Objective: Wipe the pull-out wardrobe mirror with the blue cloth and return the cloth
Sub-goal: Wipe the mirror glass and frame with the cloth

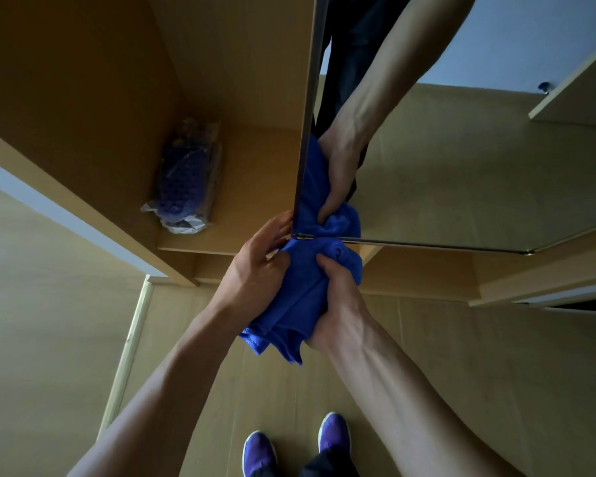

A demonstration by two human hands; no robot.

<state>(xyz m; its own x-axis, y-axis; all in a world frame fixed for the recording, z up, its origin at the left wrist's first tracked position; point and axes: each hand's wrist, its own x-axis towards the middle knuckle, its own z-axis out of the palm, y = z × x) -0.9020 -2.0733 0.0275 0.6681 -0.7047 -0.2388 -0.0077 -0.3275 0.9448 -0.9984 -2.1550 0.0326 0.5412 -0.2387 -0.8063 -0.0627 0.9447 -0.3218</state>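
Blue cloth sits bunched in your right hand, fingers curled round it, at the mirror's bottom corner. Your left hand pinches the cloth's upper fold. Spread it flatter, then press evenly along the lower edge before returning it.

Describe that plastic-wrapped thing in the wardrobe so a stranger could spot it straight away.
Start at the open wooden wardrobe left of the mirror and look down to its bottom shelf. A clear plastic bag holding something purple-blue and knobbly lies there, the only loose item on that shelf.
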